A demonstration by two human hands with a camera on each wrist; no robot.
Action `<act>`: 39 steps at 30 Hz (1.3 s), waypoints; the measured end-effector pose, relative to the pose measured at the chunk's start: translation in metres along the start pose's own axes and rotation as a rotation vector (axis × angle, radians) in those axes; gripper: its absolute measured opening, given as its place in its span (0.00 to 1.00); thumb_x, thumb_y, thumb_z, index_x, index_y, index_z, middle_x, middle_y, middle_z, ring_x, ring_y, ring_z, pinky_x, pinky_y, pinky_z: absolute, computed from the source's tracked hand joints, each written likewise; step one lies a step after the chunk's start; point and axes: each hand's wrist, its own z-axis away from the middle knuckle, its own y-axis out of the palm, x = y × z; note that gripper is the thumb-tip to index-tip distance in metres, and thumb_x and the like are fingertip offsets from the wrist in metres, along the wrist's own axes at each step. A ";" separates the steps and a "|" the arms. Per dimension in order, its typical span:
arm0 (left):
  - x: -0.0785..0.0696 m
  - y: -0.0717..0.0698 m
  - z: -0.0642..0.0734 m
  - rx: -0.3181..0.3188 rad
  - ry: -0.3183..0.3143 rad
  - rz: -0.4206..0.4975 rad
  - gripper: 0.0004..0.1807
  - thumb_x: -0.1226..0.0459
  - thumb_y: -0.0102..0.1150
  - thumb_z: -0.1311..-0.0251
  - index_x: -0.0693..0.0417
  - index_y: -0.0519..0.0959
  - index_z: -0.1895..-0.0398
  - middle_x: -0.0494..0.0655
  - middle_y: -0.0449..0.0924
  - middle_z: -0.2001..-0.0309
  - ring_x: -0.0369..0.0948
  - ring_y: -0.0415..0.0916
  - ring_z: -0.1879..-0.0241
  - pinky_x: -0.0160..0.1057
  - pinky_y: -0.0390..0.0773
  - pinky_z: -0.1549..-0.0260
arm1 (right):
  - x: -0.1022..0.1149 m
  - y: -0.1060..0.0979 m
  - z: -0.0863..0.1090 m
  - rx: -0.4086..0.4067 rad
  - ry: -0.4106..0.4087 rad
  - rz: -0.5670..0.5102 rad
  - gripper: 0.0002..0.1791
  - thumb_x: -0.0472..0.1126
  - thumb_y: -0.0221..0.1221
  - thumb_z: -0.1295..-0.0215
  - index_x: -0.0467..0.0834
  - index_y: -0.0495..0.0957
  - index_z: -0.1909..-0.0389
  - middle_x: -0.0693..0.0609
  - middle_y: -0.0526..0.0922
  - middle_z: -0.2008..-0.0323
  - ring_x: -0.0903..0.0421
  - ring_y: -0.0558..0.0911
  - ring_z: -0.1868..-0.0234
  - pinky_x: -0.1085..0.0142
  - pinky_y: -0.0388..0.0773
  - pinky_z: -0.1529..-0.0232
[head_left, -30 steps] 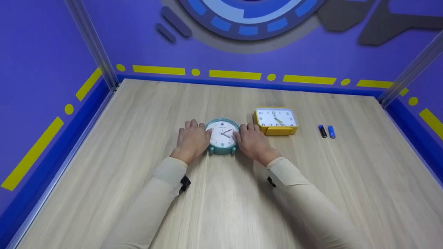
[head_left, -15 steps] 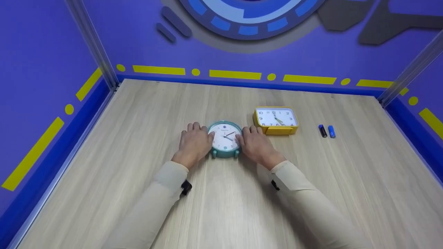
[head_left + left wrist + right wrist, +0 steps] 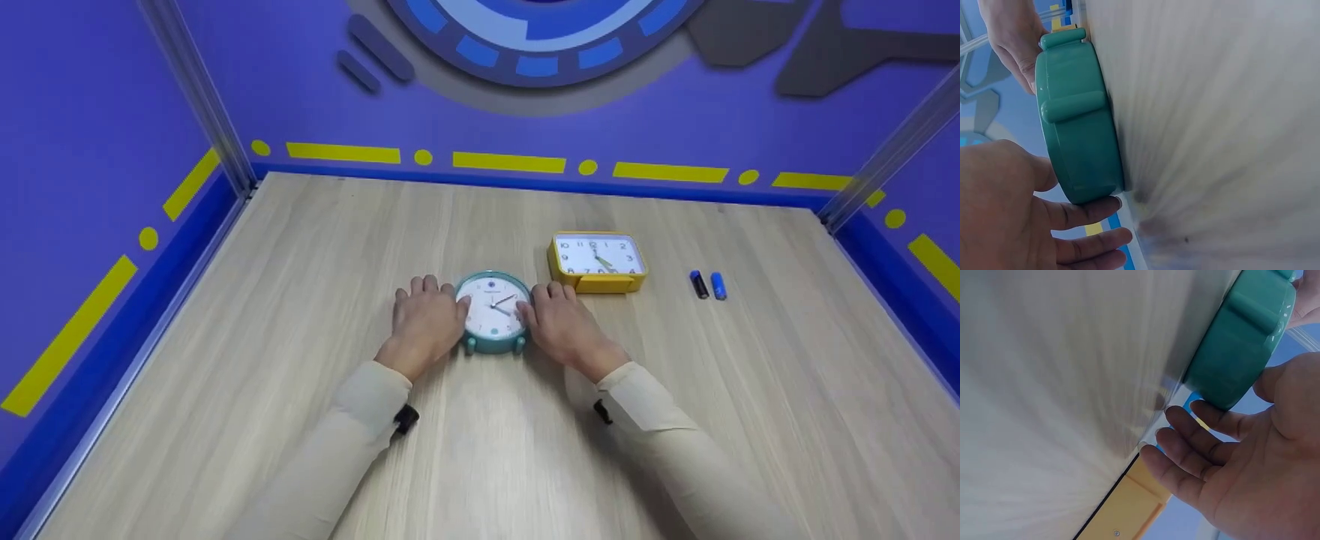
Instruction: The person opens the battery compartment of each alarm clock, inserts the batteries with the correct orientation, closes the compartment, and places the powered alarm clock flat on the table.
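Working at the bench, you pinch with left hand and right hand the teal clock, face up well in from the far edge, seemingly positioning it, so the next move likely calls for even pressure.

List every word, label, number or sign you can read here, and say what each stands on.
"10": yellow clock, upper left
"11": same clock, top
"1": same clock, top
"2": same clock, upper right
"9": same clock, left
"3": same clock, right
Its top-center and lower numerals: unclear or partly cut off.
Green clock: numerals and printing too small to read surely.
Black-and-blue battery, blue battery: no readable text.
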 end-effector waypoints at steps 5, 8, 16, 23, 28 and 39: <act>-0.003 -0.001 0.002 -0.008 0.004 -0.043 0.32 0.47 0.38 0.15 0.67 0.78 0.36 0.63 0.76 0.44 0.58 0.70 0.40 0.65 0.66 0.35 | 0.000 -0.001 0.004 -0.007 -0.017 -0.001 0.28 0.53 0.44 0.13 0.32 0.69 0.33 0.38 0.72 0.45 0.41 0.69 0.43 0.48 0.69 0.37; -0.005 0.000 0.004 -0.007 0.011 -0.066 0.33 0.47 0.37 0.15 0.67 0.78 0.36 0.63 0.76 0.43 0.59 0.70 0.38 0.67 0.64 0.34 | -0.001 -0.001 0.006 -0.007 -0.019 0.001 0.28 0.53 0.43 0.13 0.32 0.69 0.34 0.38 0.72 0.45 0.41 0.69 0.43 0.48 0.70 0.38; -0.011 -0.001 0.011 -0.012 0.021 -0.084 0.33 0.47 0.37 0.15 0.66 0.78 0.35 0.63 0.76 0.41 0.60 0.70 0.36 0.69 0.62 0.33 | -0.004 -0.003 0.012 0.014 -0.004 -0.007 0.28 0.54 0.44 0.13 0.33 0.69 0.33 0.38 0.72 0.45 0.41 0.70 0.42 0.47 0.70 0.37; -0.012 0.001 0.015 0.000 0.028 -0.060 0.33 0.47 0.36 0.15 0.67 0.77 0.34 0.64 0.76 0.39 0.60 0.69 0.34 0.69 0.62 0.32 | -0.006 -0.003 0.016 0.013 -0.009 -0.025 0.27 0.52 0.46 0.14 0.32 0.69 0.33 0.38 0.73 0.43 0.40 0.71 0.39 0.45 0.70 0.33; -0.014 0.002 0.017 -0.002 0.032 -0.054 0.33 0.47 0.36 0.15 0.67 0.78 0.36 0.65 0.76 0.40 0.60 0.70 0.35 0.68 0.63 0.32 | -0.007 -0.003 0.018 0.020 -0.017 -0.042 0.27 0.51 0.48 0.14 0.32 0.69 0.32 0.37 0.72 0.41 0.41 0.71 0.39 0.45 0.70 0.33; -0.018 0.000 0.022 0.027 0.057 -0.071 0.33 0.47 0.36 0.15 0.68 0.77 0.35 0.65 0.76 0.39 0.60 0.69 0.34 0.67 0.63 0.32 | -0.011 -0.004 0.027 0.035 -0.008 -0.066 0.26 0.51 0.49 0.15 0.34 0.70 0.34 0.41 0.71 0.47 0.44 0.71 0.45 0.48 0.73 0.41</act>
